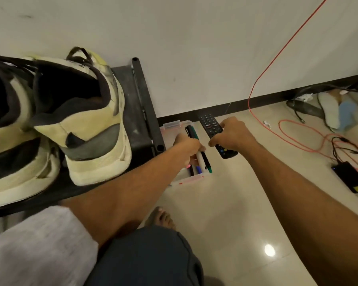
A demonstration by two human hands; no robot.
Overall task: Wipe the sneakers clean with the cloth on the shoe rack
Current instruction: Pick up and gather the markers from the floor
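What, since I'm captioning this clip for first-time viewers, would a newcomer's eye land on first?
The pair of scuffed cream-and-grey sneakers looms large at left on the black metal shoe rack. At centre, the left hand grips a bundle of marker pens over a clear plastic box, while the right hand holds a black remote control. A thin orange cable runs down the white wall at right.
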